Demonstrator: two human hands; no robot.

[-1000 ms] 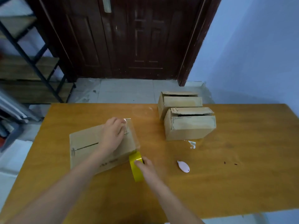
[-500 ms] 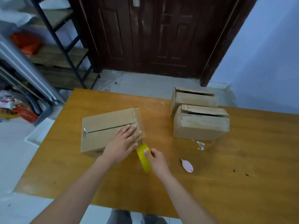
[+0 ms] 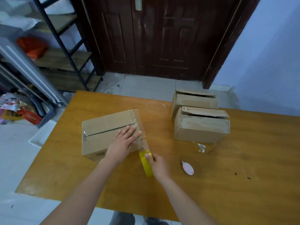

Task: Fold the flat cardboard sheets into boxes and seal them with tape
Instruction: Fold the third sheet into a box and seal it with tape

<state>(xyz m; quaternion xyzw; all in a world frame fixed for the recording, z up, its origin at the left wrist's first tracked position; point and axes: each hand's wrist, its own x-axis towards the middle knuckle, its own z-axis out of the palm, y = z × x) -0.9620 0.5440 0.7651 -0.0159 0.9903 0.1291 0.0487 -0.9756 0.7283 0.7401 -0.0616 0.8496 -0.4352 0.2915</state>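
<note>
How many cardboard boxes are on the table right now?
3. One box lies under the left hand; two more sit at the table's far right, a nearer box and a farther box behind it. None seems hidden.

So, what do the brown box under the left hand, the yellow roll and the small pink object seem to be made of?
Brown box under the left hand: corrugated cardboard by its look, matte, with creased edges.
Yellow roll: clear glossy plastic tape, probably; the stretched strip shines and lets the box show through.
Small pink object: likely smooth plastic; too small to be sure.
</note>
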